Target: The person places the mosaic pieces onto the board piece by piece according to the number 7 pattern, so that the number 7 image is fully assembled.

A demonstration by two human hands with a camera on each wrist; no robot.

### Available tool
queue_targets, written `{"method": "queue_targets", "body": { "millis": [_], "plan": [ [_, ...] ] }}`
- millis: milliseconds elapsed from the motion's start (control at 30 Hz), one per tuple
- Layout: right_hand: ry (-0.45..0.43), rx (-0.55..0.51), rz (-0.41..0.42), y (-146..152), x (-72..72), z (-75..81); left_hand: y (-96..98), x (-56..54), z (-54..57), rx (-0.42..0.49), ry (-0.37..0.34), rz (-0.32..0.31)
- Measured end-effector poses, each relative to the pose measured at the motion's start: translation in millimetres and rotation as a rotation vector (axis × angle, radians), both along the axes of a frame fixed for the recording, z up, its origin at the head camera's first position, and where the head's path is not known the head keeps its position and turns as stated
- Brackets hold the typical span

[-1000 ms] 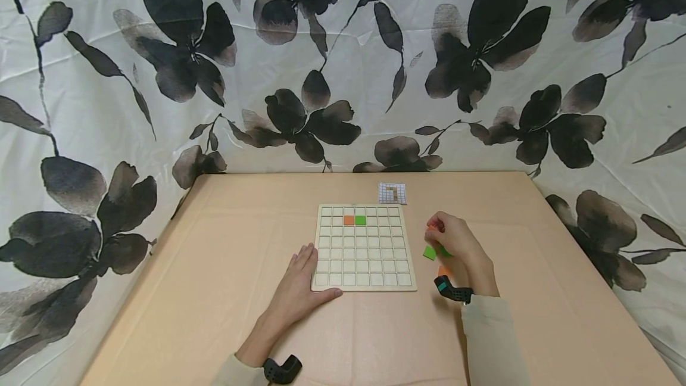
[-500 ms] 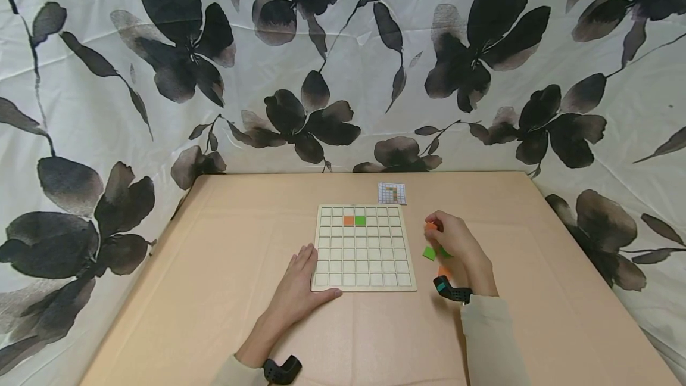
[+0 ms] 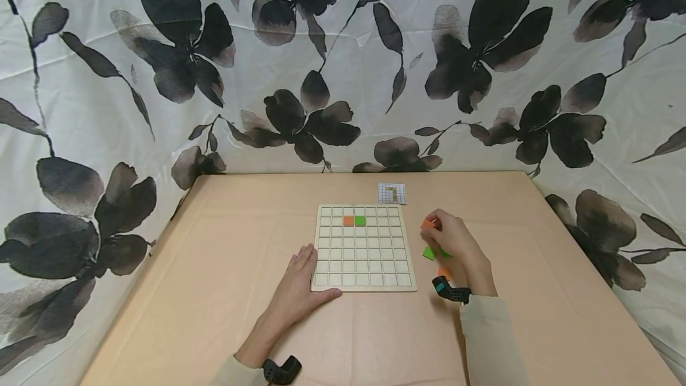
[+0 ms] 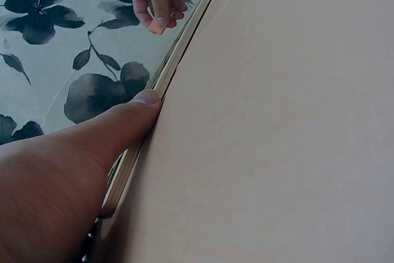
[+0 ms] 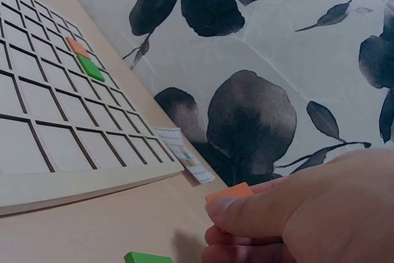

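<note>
A pale wooden grid board [image 3: 364, 261] lies on the table, with an orange tile [image 3: 349, 220] and a green tile [image 3: 360, 220] side by side in its second row from the far edge. My left hand [image 3: 297, 283] rests at the board's near left corner, fingers straight along the left side and thumb at the front edge. Right of the board, my right hand [image 3: 460, 244] pinches another orange tile [image 5: 231, 192] between thumb and fingers. Below that hand lie loose green tiles [image 3: 428, 253] and an orange tile [image 3: 443, 271], partly hidden by the hand and wrist.
Behind the board's far right corner is a small printed card [image 3: 392, 193] with a coloured grid pattern. The wooden table [image 3: 225, 237] extends on both sides. A floral cloth [image 3: 343, 64] hangs behind the table's far edge.
My right hand has shifted slightly left, toward the board, with the orange tile more visible at its fingertips. The left hand and the board have stayed still.
</note>
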State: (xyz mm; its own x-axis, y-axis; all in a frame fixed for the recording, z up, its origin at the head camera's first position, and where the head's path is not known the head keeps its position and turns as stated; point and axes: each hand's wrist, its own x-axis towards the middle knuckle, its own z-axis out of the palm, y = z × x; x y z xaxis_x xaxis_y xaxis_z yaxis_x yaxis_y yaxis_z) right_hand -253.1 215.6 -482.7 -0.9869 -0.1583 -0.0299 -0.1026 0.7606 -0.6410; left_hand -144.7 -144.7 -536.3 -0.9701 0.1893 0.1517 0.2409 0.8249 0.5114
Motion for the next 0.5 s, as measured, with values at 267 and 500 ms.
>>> {"method": "queue_targets", "body": {
  "millis": [267,500],
  "plan": [
    [0.024,0.006,0.015,-4.3,5.4,0.7,-2.9,2.0,0.4,0.002,0.002,-0.007],
    [0.033,0.008,0.017,-6.2,6.3,0.2,-3.5,3.0,0.1,0.006,-0.007,-0.009]
  ]
}}
